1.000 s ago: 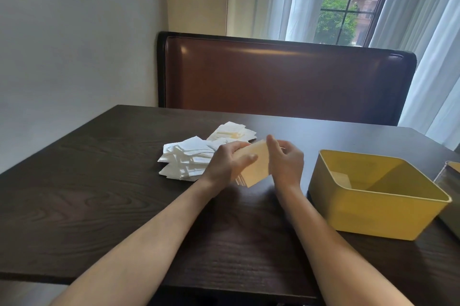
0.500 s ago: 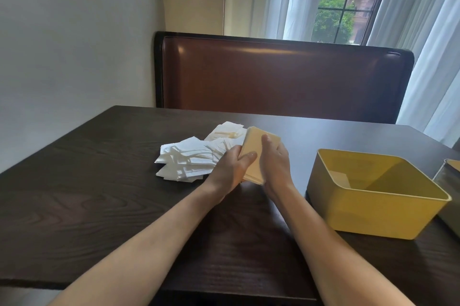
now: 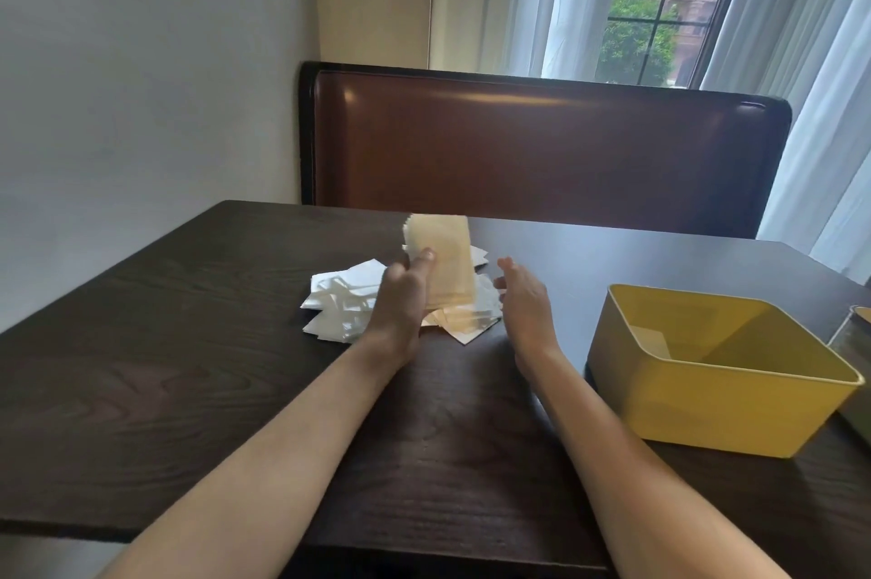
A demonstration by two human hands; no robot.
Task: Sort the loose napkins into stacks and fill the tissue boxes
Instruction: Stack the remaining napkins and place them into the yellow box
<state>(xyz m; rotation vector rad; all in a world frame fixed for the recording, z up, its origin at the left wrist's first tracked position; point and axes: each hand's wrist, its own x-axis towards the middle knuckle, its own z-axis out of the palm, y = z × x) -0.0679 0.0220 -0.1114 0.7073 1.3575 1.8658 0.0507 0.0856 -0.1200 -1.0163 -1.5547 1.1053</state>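
The cream stack of napkins is now stood on end and held by the left hand alone, its fingers curled round the near side with a fingertip showing on the stack's face. Half a second ago the same stack was pressed between both palms and tilted low over the bench; a second ago it was gripped from both ends. The right hand has been taken off it and now hovers just beside it, fingers straight and relaxed, holding nothing, a clear gap showing between palm and paper. The stack is blurred, so it is probably being tapped or squared on its lower edge, which appears to meet the napkins lying under it.

The white loose napkins lie in an untidy heap on the dark bench, touching the left hand's far side and spreading under the raised stack; a few sheets stick out toward the right hand. The yellow tissue box stands well apart to the right, open-topped, with only a small pale sheet seen at its bottom. The edge of a second container is cut off by the frame.

It is judged that one colour has been gathered and squared, so the stack seems ready to be carried to the box, while the white heap is not yet sorted
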